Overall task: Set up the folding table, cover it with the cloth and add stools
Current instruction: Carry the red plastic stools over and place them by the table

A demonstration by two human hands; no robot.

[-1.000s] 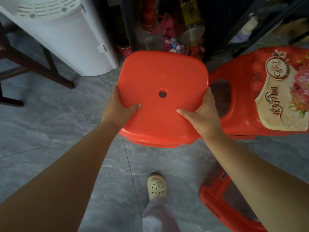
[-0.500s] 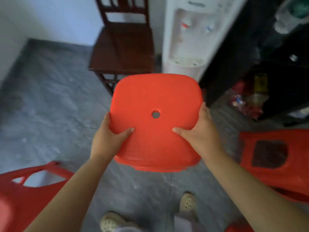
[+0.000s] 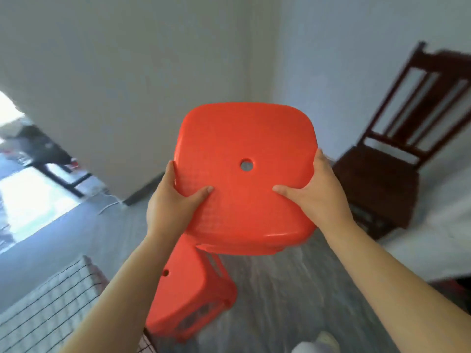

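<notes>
1. The left hand [image 3: 175, 202] gripped the left edge of a red stool [image 3: 244, 149]. Its thumb lay flat across the seat top, and its fingers wrapped under the rim, out of sight.
2. The right hand [image 3: 318, 197] gripped the opposite, right edge the same way: thumb on top pointing inward, fingers hidden beneath the rim.
3. Both forearms reached forward from the bottom corners of the view, bare to the elbow.
4. The red stool was held in the air between the two hands, at about chest height and clear of the floor. Its square, rounded seat tilted toward the camera, and a small round hole showed in the middle of the seat.
5. Directly below it, a second red stool [image 3: 193, 289] stood on the grey floor [image 3: 280, 289]. Its own seat hole was visible near the left forearm.
6. At lower left, just beside that stool, a white checked cloth [image 3: 46, 301] with thin dark lines lay over a flat surface.
7. At right, well apart from the stools, a dark wooden chair [image 3: 397, 161] stood against a pale wall.
8. At far left, a bright doorway [image 3: 25, 174] opened outward, blurred.
9. The tip of a light shoe [image 3: 326, 340] showed at the bottom edge.
</notes>
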